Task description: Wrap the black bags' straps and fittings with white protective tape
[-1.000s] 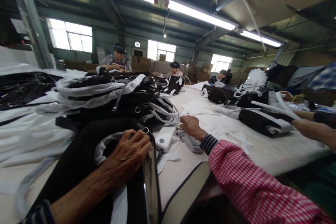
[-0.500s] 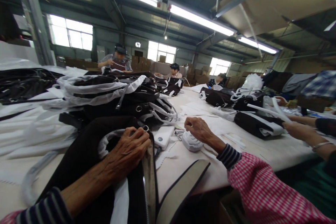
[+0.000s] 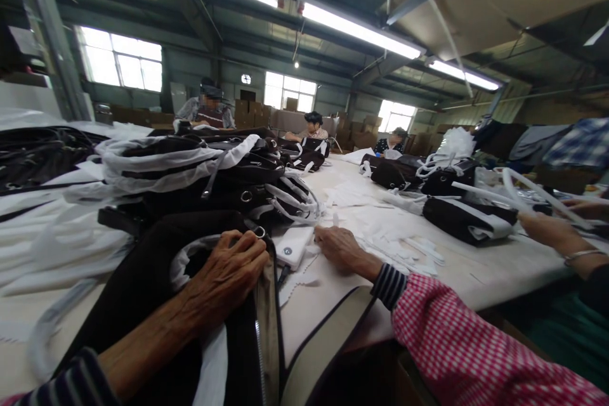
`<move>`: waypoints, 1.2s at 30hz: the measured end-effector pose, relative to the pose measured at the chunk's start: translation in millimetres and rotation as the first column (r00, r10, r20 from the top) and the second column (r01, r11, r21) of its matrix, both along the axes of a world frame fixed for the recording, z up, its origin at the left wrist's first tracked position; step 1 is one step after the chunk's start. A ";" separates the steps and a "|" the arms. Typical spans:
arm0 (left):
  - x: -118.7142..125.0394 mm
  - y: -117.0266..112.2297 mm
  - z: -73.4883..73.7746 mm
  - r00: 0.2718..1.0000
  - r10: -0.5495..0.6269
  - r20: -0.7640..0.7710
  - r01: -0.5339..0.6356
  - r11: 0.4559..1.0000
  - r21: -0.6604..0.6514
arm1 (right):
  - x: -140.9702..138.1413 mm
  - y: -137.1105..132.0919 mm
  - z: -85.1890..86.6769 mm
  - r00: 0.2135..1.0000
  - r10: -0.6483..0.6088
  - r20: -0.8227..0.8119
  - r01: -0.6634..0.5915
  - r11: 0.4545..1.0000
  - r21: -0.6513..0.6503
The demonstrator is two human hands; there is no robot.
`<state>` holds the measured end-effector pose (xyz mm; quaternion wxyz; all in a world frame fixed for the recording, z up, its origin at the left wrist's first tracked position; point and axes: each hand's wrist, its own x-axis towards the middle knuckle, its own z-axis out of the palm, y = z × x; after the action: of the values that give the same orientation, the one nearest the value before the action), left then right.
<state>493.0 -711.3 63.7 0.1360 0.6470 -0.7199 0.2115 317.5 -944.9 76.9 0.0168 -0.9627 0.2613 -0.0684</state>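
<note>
Along the near side of the pale surface (image 3: 461,247), a dark brown handbag (image 3: 145,276) is laid, its handle (image 3: 177,271) wrapped in white. Its upper edge is gripped by the curled left hand (image 3: 233,266); the right hand (image 3: 340,248) is half closed, though whether anything is held cannot be told, just beside a white power bank (image 3: 295,247). For good control, the edge is best steadied by the metal ring (image 3: 259,232).

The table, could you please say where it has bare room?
On the table, bare room shows between the rightmost black bag and the near edge, plus a smaller patch between beige band and right hand. The left is crowded with piled bags and white strips.
</note>
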 end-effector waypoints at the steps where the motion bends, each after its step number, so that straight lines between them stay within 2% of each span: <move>1: -0.1 -0.2 0.2 1.000 -0.002 -0.004 0.002 1.000 0.007 | -2.6 1.2 -1.1 1.000 0.002 -0.015 -0.002 1.000 0.003; 6: -1.8 0.7 3.7 1.000 0.003 -0.004 -0.003 1.000 0.021 | -25.7 -2.4 8.1 0.999 -0.030 -0.027 0.032 0.997 0.069; 10: -2.0 1.2 4.6 1.000 -0.003 0.002 0.003 1.000 0.005 | -36.8 -8.2 12.4 0.997 -0.060 0.038 0.056 0.992 0.112; 16: -2.5 1.6 5.7 1.000 0.003 -0.012 -0.003 0.999 0.035 | -32.8 -4.9 6.2 0.988 -0.083 0.133 0.059 0.984 0.170; 20: -1.3 1.1 4.1 1.000 -0.008 -0.010 0.008 1.000 0.022 | -29.7 1.6 9.3 0.984 -0.052 0.169 0.001 0.956 0.292; 23: 0.6 -0.2 1.1 1.000 -0.009 -0.002 0.009 1.000 0.012 | -30.5 2.2 13.1 0.977 -0.067 0.204 -0.006 0.942 0.335; 29: 1.5 -1.2 -1.8 1.000 -0.017 0.002 0.017 1.000 0.002 | -43.7 6.4 21.3 0.976 -0.082 0.201 0.023 0.960 0.278; 34: -2.6 2.1 3.6 1.000 0.000 0.014 0.000 1.000 0.009 | -49.9 22.3 24.2 0.996 -0.085 -0.002 0.085 0.991 0.100; 36: -3.9 3.0 5.9 1.000 0.008 0.020 -0.008 1.000 0.011 | -48.0 25.7 22.7 0.994 -0.095 -0.058 0.099 0.993 0.067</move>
<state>489.1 -708.3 69.6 0.1245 0.6485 -0.7197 0.2143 269.5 -919.1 99.6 0.0397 -0.9492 0.3102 -0.0335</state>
